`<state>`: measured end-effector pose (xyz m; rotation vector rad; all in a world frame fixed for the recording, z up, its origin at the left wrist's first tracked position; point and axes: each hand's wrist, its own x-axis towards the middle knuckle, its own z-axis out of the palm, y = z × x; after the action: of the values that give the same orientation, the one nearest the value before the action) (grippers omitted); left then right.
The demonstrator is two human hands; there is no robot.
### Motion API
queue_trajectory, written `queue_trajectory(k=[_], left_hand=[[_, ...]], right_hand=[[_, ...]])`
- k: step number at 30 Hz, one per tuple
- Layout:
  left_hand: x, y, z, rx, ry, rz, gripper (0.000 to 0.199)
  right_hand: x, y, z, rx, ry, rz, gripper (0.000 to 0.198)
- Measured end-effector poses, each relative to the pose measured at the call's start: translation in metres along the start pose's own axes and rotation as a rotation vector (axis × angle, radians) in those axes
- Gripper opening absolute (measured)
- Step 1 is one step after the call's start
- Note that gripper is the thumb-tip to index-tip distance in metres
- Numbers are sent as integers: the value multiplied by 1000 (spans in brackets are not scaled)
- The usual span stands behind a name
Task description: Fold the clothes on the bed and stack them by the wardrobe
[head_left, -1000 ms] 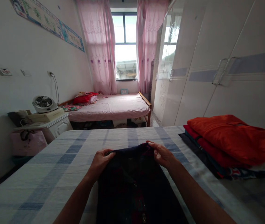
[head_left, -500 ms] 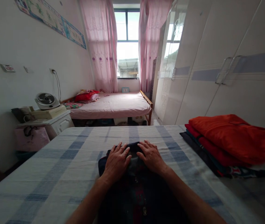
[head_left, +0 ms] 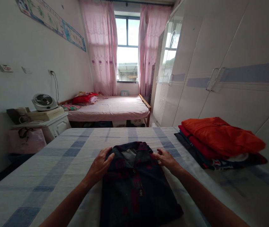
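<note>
A dark folded shirt (head_left: 134, 189) with a navy, green and dark red pattern lies front up on the bed, its collar at the far end and a small metal pull on its placket. My left hand (head_left: 101, 162) rests against the left shoulder edge, thumb spread from the fingers near the collar. At the right shoulder edge is my right hand (head_left: 167, 160), fingers loosely bent and apart, the tips touching or just beside the cloth. Neither hand shows a firm grip on the shirt.
A stack of folded clothes (head_left: 219, 138), orange on top, sits to the right on the striped bedsheet (head_left: 61, 176). White wardrobes (head_left: 238, 104) line the right side. At the left stand a bedside cabinet (head_left: 56, 126) with a fan (head_left: 44, 101) and a pink bag (head_left: 26, 141).
Both hands have moved apart, from lying flat on the collar to the shirt's two shoulder edges. The collar is now uncovered and more of the shirt shows. The view has shifted slightly right.
</note>
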<state>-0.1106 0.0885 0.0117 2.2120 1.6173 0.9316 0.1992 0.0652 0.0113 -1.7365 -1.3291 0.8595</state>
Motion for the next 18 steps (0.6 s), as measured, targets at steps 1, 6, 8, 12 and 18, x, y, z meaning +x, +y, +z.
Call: queue_trajectory(k=[1, 6, 8, 12, 18], left_hand=[[-9, -5, -2, -11, -1, -11, 53], [-46, -15, 13, -8, 44, -46, 53], [-54, -14, 23, 1, 74, -44, 52], [-60, -14, 33, 9, 103, -24, 50], [-60, -17, 35, 11, 119, -1, 48]], right_hand=[[-5, 3, -3, 39, -20, 33, 53], [-13, 6, -6, 178, -6, 111, 39], [-17, 3, -6, 221, -23, 137, 34], [-31, -6, -6, 384, -220, 190, 28], [-31, -21, 3, 699, -444, 345, 27]])
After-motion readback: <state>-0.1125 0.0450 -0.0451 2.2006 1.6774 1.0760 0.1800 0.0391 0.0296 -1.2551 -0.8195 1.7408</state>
